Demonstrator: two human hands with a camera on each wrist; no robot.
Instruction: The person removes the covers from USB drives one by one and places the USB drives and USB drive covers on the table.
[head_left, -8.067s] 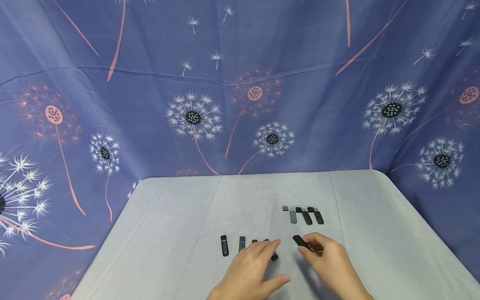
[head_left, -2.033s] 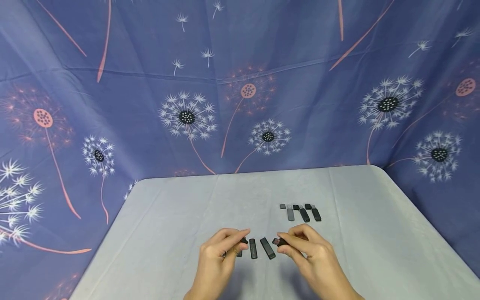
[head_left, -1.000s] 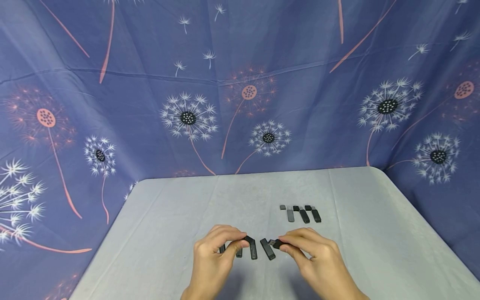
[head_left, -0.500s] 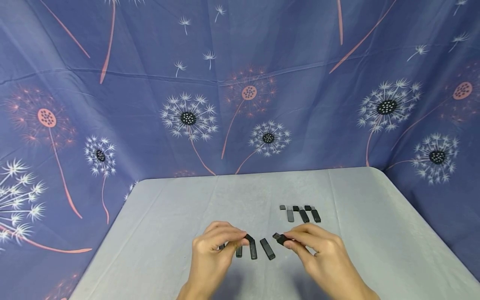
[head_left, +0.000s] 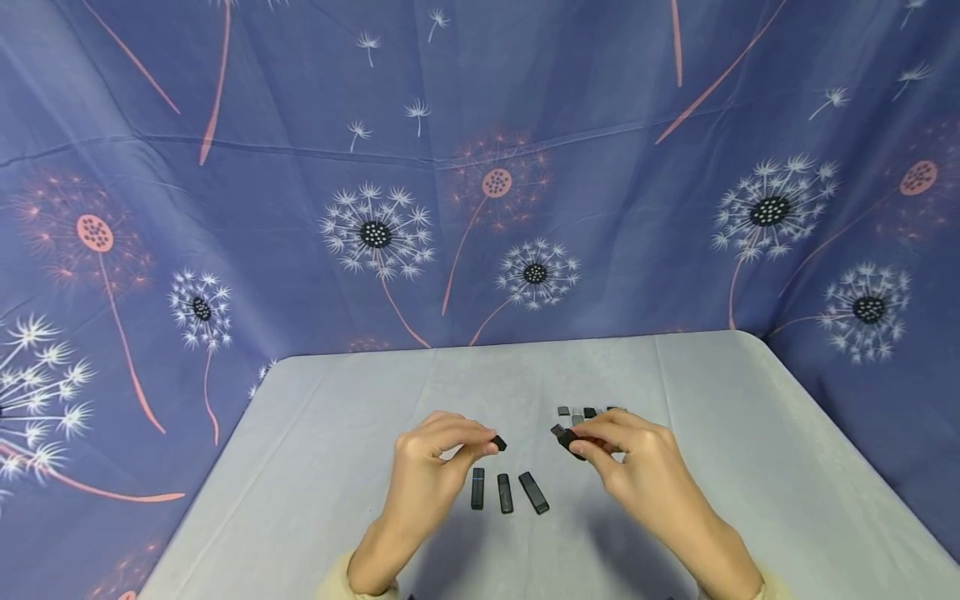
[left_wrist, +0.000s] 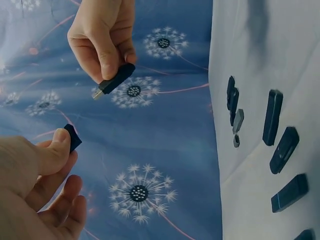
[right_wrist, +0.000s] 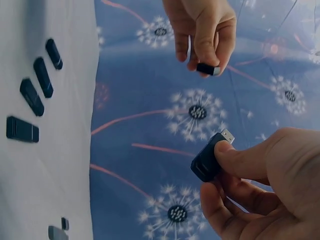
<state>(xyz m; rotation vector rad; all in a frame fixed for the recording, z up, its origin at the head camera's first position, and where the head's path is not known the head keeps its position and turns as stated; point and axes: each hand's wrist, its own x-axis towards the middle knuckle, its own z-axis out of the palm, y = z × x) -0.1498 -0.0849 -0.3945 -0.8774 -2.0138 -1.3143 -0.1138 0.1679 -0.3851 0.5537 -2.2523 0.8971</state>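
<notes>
right hand (right_wrist: 285, 175) pinches usb stick (right_wrist: 205, 161)

The person's bare left hand (head_left: 429, 462) and bare right hand (head_left: 639, 458) are up in the air, apart, turned toward each other. Each pinches with thumb (right_wrist: 250, 161) and fingers (left_wrist: 73, 186). Both wrists (head_left: 385, 546) lean inward.

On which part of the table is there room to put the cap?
Bare: the table left of the capped sticks, up to its edge, and right of the right hand. Crowded: between those sticks, and around the opened sticks behind.
</notes>
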